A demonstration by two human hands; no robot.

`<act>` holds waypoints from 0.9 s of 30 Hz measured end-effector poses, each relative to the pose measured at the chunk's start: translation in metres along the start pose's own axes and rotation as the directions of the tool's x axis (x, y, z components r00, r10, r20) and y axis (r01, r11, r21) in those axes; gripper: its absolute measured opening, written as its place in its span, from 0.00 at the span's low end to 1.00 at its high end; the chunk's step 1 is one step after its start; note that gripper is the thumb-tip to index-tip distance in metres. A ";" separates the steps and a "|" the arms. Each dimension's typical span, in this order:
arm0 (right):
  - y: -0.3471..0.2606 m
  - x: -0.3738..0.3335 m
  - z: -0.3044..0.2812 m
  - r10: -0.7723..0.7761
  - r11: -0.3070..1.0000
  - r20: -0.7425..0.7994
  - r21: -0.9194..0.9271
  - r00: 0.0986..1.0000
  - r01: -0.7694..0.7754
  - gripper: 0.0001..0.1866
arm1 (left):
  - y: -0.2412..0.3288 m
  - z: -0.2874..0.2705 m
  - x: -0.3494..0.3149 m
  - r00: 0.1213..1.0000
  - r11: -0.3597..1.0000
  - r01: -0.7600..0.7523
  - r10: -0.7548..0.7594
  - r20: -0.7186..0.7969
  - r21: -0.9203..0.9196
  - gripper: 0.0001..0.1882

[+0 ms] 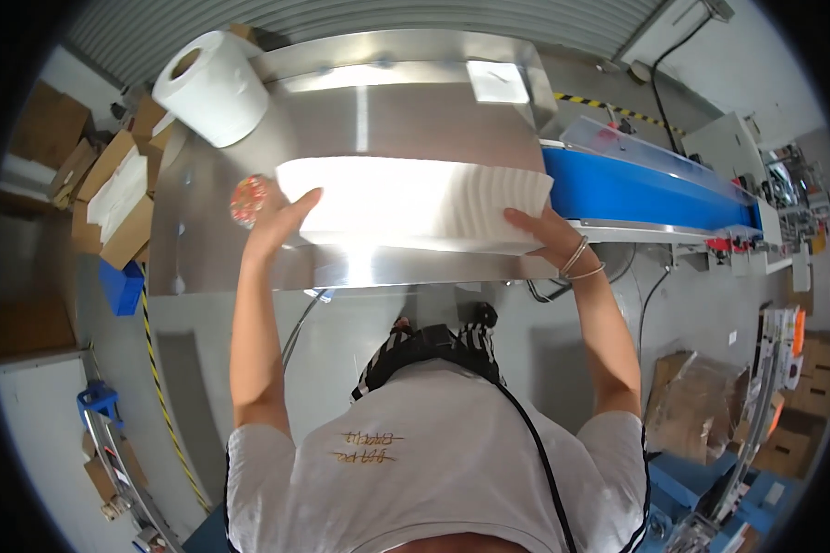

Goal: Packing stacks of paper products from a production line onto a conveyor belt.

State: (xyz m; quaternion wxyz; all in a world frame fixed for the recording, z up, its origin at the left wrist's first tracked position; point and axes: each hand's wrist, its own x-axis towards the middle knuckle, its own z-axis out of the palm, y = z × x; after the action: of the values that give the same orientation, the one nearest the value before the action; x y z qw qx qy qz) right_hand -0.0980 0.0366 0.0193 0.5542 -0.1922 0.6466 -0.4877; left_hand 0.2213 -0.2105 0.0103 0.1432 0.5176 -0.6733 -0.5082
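Observation:
A long white stack of what look like thin soft sheets spans the space between my hands, over the steel table. At its left end, my left hand is closed on it, thumb on top and the other fingers mostly hidden. My right hand grips the opposite end, where the white surface shows wavy ridges. A round red-and-white patterned item lies right beside my left hand; its kind is unclear.
A big white paper roll stands at the table's back left. A white square sheet lies at the back right. The blue conveyor belt adjoins the table's right end. Open cardboard boxes sit to the left.

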 end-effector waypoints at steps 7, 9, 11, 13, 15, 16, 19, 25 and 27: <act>0.000 -0.001 -0.052 0.105 0.940 0.145 -0.339 0.984 -0.051 0.36 | 0.036 0.152 -0.100 0.652 0.788 -0.435 0.609 -0.451 0.435 0.33; 0.005 0.006 -0.062 0.117 0.948 0.198 -0.315 0.973 -0.050 0.37 | 0.060 0.212 -0.115 0.637 0.701 -0.568 0.706 -0.309 0.432 0.37; 0.013 0.009 -0.074 0.130 0.985 0.343 -0.148 0.930 -0.084 0.35 | 0.095 0.254 -0.129 0.666 0.682 -0.592 0.714 -0.216 0.429 0.43; 0.035 0.031 -0.089 0.059 0.974 0.496 0.162 0.866 -0.158 0.28 | 0.116 0.291 -0.126 0.711 0.705 -0.486 0.663 -0.236 0.516 0.44; 0.036 0.033 -0.095 0.047 0.903 0.546 0.335 0.836 -0.269 0.26 | 0.118 0.317 -0.113 0.727 0.707 -0.366 0.623 -0.288 0.605 0.42; 0.030 0.029 -0.094 0.077 0.928 0.508 0.279 0.858 -0.248 0.27 | 0.117 0.323 -0.109 0.729 0.710 -0.339 0.613 -0.305 0.617 0.36; 0.055 0.052 -0.112 -0.039 0.991 0.399 0.133 0.916 -0.016 0.27 | 0.117 0.338 -0.104 0.742 0.683 -0.291 0.603 -0.292 0.670 0.30; 0.028 0.065 -0.123 -0.453 0.823 0.279 -0.233 0.847 0.517 0.24 | 0.114 0.345 -0.106 0.735 0.699 -0.285 0.598 -0.319 0.655 0.24; 0.023 0.064 -0.129 -0.457 0.827 0.288 -0.211 0.842 0.521 0.24 | 0.112 0.347 -0.106 0.737 0.712 -0.274 0.587 -0.334 0.646 0.24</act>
State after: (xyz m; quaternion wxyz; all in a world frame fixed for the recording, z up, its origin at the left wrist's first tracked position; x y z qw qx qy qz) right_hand -0.2276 0.0498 -0.0458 0.4463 -0.4826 0.5706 -0.4923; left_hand -0.0449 0.0592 -0.0142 0.2807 0.4728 -0.8314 -0.0798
